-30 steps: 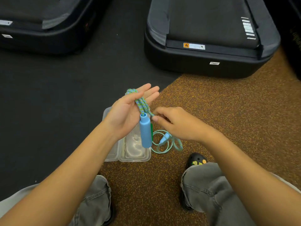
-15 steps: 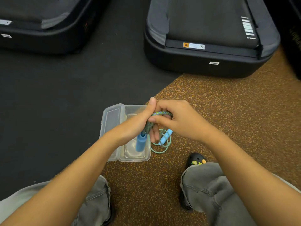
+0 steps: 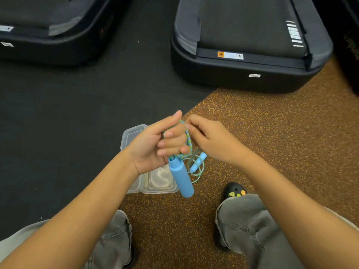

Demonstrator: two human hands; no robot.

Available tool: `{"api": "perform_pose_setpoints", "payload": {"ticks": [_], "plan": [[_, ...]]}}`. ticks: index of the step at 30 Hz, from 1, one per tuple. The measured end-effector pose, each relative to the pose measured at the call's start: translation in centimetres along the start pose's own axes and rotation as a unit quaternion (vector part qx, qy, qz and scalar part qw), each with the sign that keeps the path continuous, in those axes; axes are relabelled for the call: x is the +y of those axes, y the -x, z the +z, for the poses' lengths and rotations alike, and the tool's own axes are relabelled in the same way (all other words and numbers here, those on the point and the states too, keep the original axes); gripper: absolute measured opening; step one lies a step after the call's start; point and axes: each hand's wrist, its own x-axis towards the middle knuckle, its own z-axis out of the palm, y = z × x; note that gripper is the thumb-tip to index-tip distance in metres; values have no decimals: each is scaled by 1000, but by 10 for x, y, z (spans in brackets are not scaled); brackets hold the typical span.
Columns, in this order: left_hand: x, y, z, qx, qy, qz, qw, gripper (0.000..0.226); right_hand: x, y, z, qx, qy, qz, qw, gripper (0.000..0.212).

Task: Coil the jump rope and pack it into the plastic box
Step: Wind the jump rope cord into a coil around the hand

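Bare forearms, no sleeves. Grey jeans, visible seams. Black clog with yellow charms, poking out beyond the right jeans cuff.

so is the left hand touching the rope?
Touching. The head view shows the left hand with fingers curled around the rope, which loops over them; a blue handle hangs below.

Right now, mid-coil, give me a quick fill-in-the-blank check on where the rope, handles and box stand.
1. The rope is looped around the fingers of the ____ hand.
2. The big blue handle hangs from the left hand, pointing ____.
3. The plastic box sits on the floor with its lid ____.
4. The right hand pinches the rope, while the second handle lies ____ the box.

Missing words: left; downward; open; outside
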Motion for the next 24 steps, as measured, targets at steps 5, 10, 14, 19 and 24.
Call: {"api": "perform_pose_setpoints", "payload": {"ticks": [5, 10, 14, 19, 24], "plan": [[9, 0, -6, 78, 77, 85, 990, 30, -1, 5, 17, -110, 62, 23, 992, 13], [12, 0, -12, 192, -82, 114, 971, 33, -7, 8, 23, -154, 99, -17, 983, 10], [3, -5, -9, 244, -247, 82, 934, 28, -9, 8, 17, -140, 105, -34, 984, 9], [-6, -5, -1, 214, -414, 26, 884, 38, -12, 7, 8, -66, 83, -83, 991, 14], [-6, -1, 6, 109, -443, -10, 890, 67, -10, 4, -3, 11, 47, -74, 996, 19]]}}
